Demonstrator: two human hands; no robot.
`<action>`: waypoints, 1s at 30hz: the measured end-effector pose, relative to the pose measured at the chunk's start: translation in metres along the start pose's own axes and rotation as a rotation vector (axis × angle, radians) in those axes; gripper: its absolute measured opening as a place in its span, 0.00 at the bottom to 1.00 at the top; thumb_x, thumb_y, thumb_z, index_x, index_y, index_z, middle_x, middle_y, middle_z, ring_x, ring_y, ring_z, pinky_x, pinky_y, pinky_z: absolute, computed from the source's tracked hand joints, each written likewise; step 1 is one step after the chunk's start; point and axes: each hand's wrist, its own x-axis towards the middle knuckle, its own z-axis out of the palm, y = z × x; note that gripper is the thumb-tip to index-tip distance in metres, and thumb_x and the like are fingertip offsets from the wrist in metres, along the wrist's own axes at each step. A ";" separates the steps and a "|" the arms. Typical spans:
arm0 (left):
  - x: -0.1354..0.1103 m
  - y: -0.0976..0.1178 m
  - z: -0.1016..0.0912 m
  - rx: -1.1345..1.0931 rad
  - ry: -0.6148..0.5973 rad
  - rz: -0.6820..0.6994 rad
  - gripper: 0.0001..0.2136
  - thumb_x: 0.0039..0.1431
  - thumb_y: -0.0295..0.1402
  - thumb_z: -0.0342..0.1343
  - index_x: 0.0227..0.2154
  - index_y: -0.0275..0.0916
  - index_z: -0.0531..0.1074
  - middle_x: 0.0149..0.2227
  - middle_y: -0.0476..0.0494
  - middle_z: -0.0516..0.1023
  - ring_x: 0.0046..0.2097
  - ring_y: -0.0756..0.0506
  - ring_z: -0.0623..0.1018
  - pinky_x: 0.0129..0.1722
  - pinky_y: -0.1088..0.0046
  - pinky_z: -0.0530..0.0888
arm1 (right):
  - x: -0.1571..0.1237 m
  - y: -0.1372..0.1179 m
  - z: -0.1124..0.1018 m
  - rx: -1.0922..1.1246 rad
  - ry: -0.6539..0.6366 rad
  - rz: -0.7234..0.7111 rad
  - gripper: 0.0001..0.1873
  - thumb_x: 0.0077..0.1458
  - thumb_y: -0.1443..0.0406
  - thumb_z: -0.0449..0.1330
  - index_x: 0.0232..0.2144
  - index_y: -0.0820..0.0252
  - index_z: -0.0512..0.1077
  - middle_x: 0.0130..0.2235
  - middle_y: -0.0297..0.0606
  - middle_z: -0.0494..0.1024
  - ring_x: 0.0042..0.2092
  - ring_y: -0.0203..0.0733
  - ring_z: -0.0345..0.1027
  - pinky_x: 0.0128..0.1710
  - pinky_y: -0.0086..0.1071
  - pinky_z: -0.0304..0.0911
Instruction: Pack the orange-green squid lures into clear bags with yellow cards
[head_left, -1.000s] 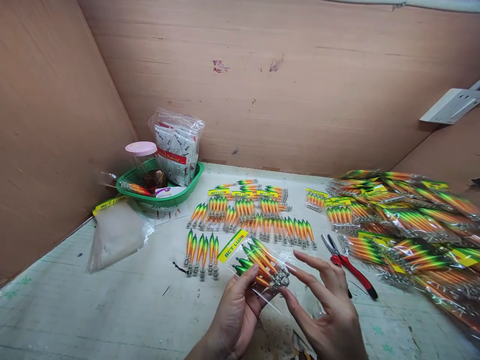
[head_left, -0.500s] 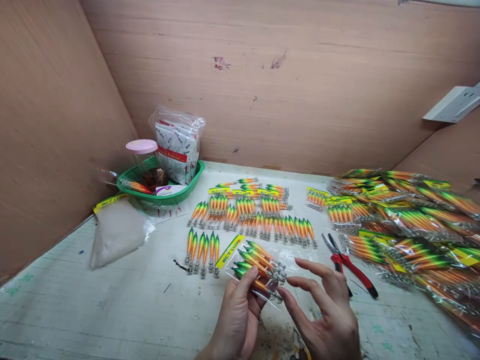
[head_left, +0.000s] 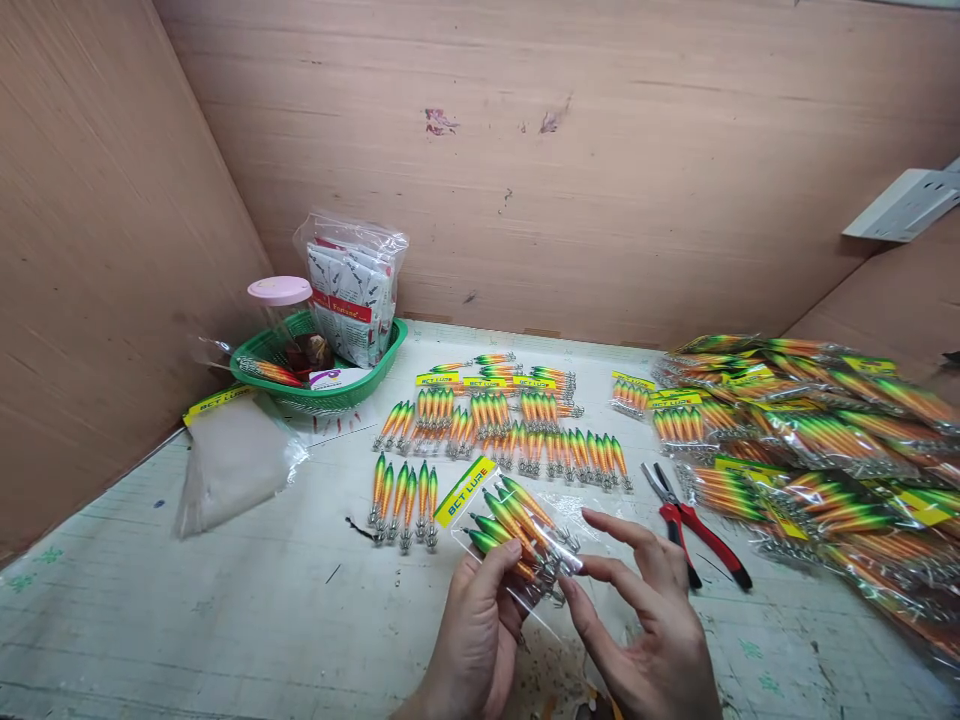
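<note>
A clear plastic bag of green-and-orange fishing lures (head_left: pixel 510 520) with a yellow label is held above the table's near edge. My left hand (head_left: pixel 476 630) pinches the bag's lower end between thumb and fingers. My right hand (head_left: pixel 649 625) is beside it on the right, fingers spread, fingertips touching the bag's open end by the hooks. Loose lures (head_left: pixel 495 430) lie in rows on the table just beyond the bag.
Red-handled pliers (head_left: pixel 694 530) lie right of my hands. A heap of filled lure bags (head_left: pixel 817 440) covers the right side. A green basket (head_left: pixel 319 370) with a pink-lidded jar and a packet stands at the back left, empty bags (head_left: pixel 232 460) before it. Wooden walls enclose the table.
The bag has dipped and come back up slightly in my left hand. My right hand's fingers have closed in from spread apart to touch the bag's end.
</note>
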 end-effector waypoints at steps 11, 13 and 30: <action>0.002 -0.004 -0.001 0.008 0.034 -0.033 0.12 0.46 0.26 0.63 0.36 0.33 0.71 0.37 0.37 0.80 0.38 0.42 0.79 0.43 0.63 0.75 | -0.005 0.014 0.000 -0.175 0.028 -0.017 0.08 0.55 0.60 0.58 0.27 0.55 0.73 0.43 0.42 0.72 0.45 0.51 0.60 0.42 0.46 0.57; 0.002 -0.005 -0.002 0.016 0.020 -0.025 0.13 0.47 0.27 0.63 0.37 0.33 0.71 0.38 0.38 0.80 0.39 0.42 0.79 0.43 0.63 0.75 | -0.005 0.013 0.000 -0.205 0.072 -0.012 0.08 0.53 0.59 0.59 0.25 0.55 0.72 0.42 0.42 0.73 0.44 0.51 0.61 0.42 0.47 0.56; 0.003 -0.011 -0.007 0.058 -0.005 0.017 0.11 0.47 0.30 0.63 0.34 0.34 0.72 0.36 0.41 0.80 0.35 0.47 0.78 0.35 0.74 0.73 | -0.006 0.003 0.008 -0.139 0.076 -0.105 0.02 0.48 0.65 0.61 0.26 0.56 0.70 0.43 0.42 0.73 0.45 0.50 0.62 0.42 0.43 0.57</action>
